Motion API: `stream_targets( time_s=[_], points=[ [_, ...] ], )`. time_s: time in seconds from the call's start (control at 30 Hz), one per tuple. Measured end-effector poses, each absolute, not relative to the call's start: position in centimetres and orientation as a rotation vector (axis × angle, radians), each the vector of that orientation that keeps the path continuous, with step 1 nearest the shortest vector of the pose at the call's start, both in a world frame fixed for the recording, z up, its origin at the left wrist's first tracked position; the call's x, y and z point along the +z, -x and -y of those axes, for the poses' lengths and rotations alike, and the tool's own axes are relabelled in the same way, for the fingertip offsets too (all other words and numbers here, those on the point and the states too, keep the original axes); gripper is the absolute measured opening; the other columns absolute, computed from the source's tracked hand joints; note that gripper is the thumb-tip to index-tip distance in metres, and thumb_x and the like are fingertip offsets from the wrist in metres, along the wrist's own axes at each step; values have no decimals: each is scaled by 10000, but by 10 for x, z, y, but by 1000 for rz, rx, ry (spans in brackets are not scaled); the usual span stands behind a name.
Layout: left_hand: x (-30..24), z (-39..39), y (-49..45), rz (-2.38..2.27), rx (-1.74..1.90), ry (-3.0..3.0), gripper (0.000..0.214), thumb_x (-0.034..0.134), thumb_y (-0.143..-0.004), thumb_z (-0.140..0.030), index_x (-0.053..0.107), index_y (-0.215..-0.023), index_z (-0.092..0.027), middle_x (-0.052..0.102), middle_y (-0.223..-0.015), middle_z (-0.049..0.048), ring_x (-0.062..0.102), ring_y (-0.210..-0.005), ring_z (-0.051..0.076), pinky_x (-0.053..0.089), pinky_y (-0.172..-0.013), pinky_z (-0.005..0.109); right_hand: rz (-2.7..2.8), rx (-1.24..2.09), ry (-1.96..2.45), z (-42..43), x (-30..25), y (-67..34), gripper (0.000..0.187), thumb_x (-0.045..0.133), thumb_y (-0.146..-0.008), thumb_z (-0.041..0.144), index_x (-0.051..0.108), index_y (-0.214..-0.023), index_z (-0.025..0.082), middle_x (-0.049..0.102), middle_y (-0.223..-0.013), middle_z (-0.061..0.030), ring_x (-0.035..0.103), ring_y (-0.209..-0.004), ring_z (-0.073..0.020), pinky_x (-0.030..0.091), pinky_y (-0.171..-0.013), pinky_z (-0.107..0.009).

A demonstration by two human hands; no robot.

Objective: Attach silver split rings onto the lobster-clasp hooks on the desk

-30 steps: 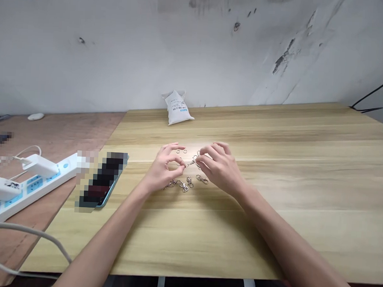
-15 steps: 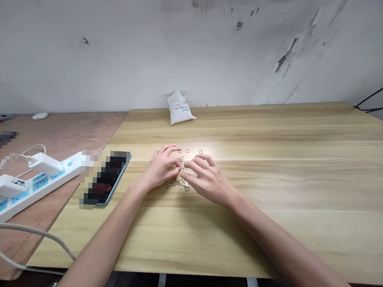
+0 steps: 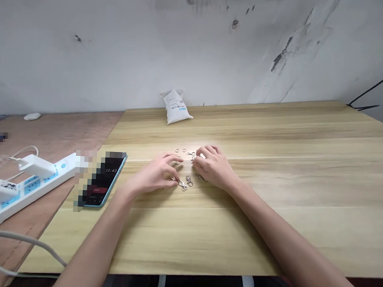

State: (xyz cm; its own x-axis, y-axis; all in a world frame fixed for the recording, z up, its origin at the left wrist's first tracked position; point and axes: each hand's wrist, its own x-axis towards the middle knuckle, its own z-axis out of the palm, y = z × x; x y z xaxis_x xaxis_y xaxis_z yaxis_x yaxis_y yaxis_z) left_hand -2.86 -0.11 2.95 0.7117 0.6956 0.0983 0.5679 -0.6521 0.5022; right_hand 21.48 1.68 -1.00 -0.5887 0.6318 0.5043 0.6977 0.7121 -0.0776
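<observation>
My left hand [image 3: 159, 174] rests low over the wooden tabletop with its fingers apart. Its thumb tip is against a silver swivel clasp [image 3: 183, 186], and its forefinger is near a small metal ring [image 3: 178, 157]. Across from it, my right hand [image 3: 214, 167] has curled fingers, with thumb and forefinger at a silver clasp [image 3: 193, 160] partly hidden by them. Another clasp [image 3: 191, 153] lies just beyond those fingertips. Between the hands sits a further clasp with a ring [image 3: 188, 180]. Two loose split rings [image 3: 184, 150] lie farther back.
A phone [image 3: 104, 179] lies left of my left hand. Beyond it are a white power strip [image 3: 31, 186] with plugged-in chargers and a looping cable [image 3: 22, 239]. A white plastic packet [image 3: 176, 107] stands at the back by the wall.
My hands have moved apart. The left came nearer to me, while the right shifted away from me onto the clasps at the right. More of the metal pieces between them show.
</observation>
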Motion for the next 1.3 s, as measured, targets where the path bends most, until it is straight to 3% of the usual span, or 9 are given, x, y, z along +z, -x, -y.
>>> stream_targets(
  time_s=[0.43,0.7,0.97,1.3],
  points=[
    [38,3,17,-992,783,-2272,25,740,-802,-284,749,-790,-263,616,-1259,44,522,-1255,254,438,-1059,486,2310,448,826,5,3,-206,120,632,-884,291,707,-963,241,635,-1008,-57,549,-957,-199,363,-912,-391],
    [38,4,18,-986,682,-2161,102,702,-836,-281,760,-916,-305,595,-1298,38,496,-1292,253,438,-1069,484,2250,619,765,8,0,-196,167,578,-937,247,661,-799,202,649,-941,-38,574,-952,-179,363,-865,-363],
    [36,2,21,-912,696,-2176,157,670,-870,-271,750,-1001,-308,595,-1303,48,497,-1282,239,427,-1073,479,2256,617,800,9,4,-197,129,582,-917,200,639,-802,197,647,-910,-36,561,-957,-186,346,-895,-379],
    [33,2,18,-970,783,-2239,78,659,-875,-261,734,-896,-248,566,-1305,72,496,-1282,244,414,-1081,481,2246,547,802,9,-1,-195,134,567,-929,221,624,-810,201,645,-865,-14,573,-885,-163,351,-854,-348]
  ],
)
